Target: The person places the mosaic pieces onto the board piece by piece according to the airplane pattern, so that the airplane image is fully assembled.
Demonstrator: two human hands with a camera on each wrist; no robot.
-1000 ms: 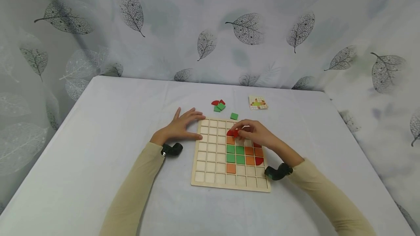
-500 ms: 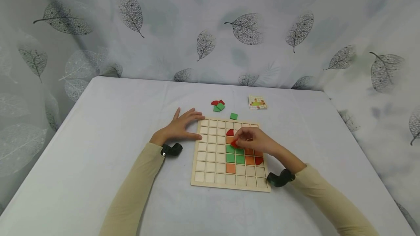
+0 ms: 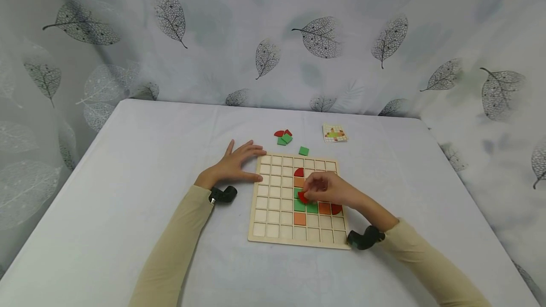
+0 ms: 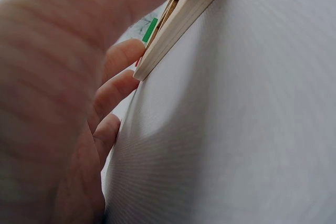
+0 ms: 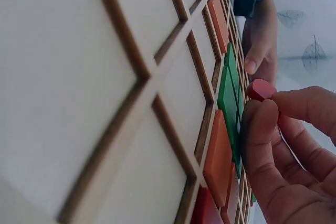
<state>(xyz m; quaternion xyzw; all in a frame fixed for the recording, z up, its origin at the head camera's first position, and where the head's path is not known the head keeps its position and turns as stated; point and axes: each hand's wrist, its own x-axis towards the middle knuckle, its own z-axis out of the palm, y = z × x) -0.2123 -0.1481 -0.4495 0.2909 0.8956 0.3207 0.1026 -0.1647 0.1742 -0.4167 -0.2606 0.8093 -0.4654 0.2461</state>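
A wooden grid board (image 3: pixel 273 205) lies on the white table. My right hand (image 3: pixel 330 188) pinches a red quarter-round tile (image 5: pixel 261 88) between thumb and finger, over the green square tiles (image 3: pixel 300 206) in the board's middle. Seated in the cells around are orange square tiles (image 3: pixel 300 219) and red quarter-round tiles (image 3: pixel 299 172); some are hidden beneath the right hand. At the board's left edge, my left hand (image 3: pixel 230 167) has its fingers spread. Its thumb and fingertips touch the rim, as the left wrist view shows of the board edge (image 4: pixel 178 30).
Behind the board lies a small pile of red and green tiles (image 3: pixel 283 138). A single green tile (image 3: pixel 304 150) sits just off the back edge. A pattern card (image 3: pixel 334 133) lies farther back right. A leaf-print cloth (image 3: pixel 222 51) hangs behind the table.
My right hand has moved from the upper cells toward me with the red tile, to over the green tiles. The left hand has stayed at the board's edge.
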